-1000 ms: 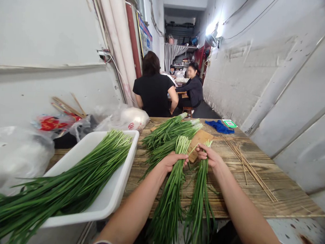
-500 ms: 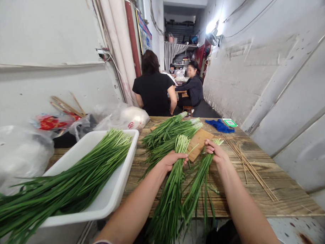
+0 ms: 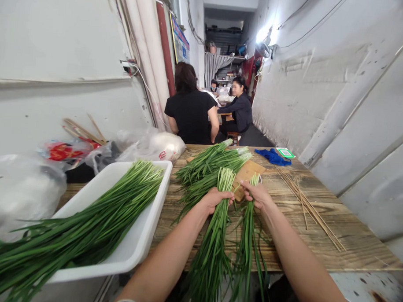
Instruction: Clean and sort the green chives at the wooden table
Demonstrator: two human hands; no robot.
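My left hand [image 3: 216, 199] is wrapped round a thick bunch of garlic chives [image 3: 216, 239], pale stem ends up and green leaves hanging past the table's front edge. Just to its right, my right hand [image 3: 257, 193] grips a thinner bunch of chives [image 3: 247, 229] near its stem ends. The two bunches are close together but apart at the stems. Behind them, tied bundles of chives [image 3: 207, 166] lie on the table, partly over a wooden board [image 3: 250, 170]. On the left, a white plastic tub [image 3: 165, 180] holds many loose chives [image 3: 110, 214].
Thin bamboo sticks [image 3: 313, 212] lie on the wooden table [image 3: 350, 235] at right. A blue cloth [image 3: 273, 156] and a green code card [image 3: 285, 152] sit at the far edge. Plastic bags [image 3: 155, 145] stand behind the tub. People [image 3: 191, 111] sit beyond the table.
My right hand has moved left and slightly down with its thinner bunch, bringing it nearer the left bunch. My left hand has stayed nearly in place.
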